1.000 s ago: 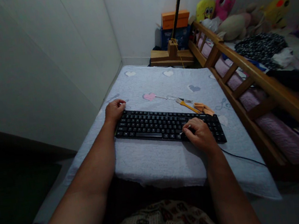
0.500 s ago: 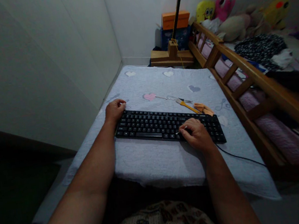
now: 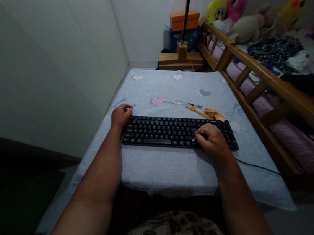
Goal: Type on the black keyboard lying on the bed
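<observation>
A black keyboard [image 3: 170, 132] lies across a table covered by a pale blue cloth with hearts [image 3: 170, 88]. My left hand [image 3: 120, 115] grips the keyboard's far left corner, fingers curled over its edge. My right hand [image 3: 213, 140] rests on the keys toward the right end, fingers pinched on a thin light stick [image 3: 198, 135] whose tip points left at the keys. A black cable [image 3: 256, 166] runs from the keyboard off to the right.
Beyond the keyboard lie a yellow-handled tool [image 3: 196, 110], a thin metal tool [image 3: 176, 103] and an orange object [image 3: 214, 113]. A wooden bed rail [image 3: 258, 73] runs along the right, with plush toys [image 3: 229, 9] behind. A white wall stands left; boxes [image 3: 184, 21] at the back.
My right hand with the thin stick shifted left along the keys, then back to the right. My left hand stayed on the keyboard's corner.
</observation>
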Available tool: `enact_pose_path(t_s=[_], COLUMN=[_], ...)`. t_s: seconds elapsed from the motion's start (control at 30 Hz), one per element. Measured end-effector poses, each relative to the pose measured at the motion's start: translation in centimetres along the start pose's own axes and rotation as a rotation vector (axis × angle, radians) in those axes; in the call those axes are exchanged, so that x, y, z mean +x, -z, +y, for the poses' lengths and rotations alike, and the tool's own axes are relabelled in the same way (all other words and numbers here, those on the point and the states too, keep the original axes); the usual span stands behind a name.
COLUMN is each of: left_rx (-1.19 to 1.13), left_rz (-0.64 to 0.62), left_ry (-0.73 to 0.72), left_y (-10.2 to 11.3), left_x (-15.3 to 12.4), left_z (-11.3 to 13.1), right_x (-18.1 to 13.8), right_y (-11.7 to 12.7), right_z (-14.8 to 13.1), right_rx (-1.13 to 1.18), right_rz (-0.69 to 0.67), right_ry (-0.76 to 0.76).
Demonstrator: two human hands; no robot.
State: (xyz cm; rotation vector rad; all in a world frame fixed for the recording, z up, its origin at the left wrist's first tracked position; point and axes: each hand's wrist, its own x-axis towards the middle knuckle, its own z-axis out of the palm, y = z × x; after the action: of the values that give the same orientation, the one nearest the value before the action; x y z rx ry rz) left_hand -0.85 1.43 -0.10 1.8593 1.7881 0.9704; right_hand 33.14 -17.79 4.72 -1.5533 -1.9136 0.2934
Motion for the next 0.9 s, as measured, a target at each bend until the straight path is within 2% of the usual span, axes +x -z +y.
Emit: enact_pose_path(t_s=[0.47,0.9], left_rx=[0.006,0.006], left_rz=[-0.002,-0.002], left_ry=[-0.008,0.0], left_y=[0.03,0.05], left_x=[-0.04,-0.11], left_z=[-0.06,0.11], right_x=[-0.09,0.02], right_y=[0.32,-0.25], right_z=[0.75,-0.14], right_rx=[-0.052,-0.014], right_rz=[0.028,0.007], right_ry=[-0.016,0.011])
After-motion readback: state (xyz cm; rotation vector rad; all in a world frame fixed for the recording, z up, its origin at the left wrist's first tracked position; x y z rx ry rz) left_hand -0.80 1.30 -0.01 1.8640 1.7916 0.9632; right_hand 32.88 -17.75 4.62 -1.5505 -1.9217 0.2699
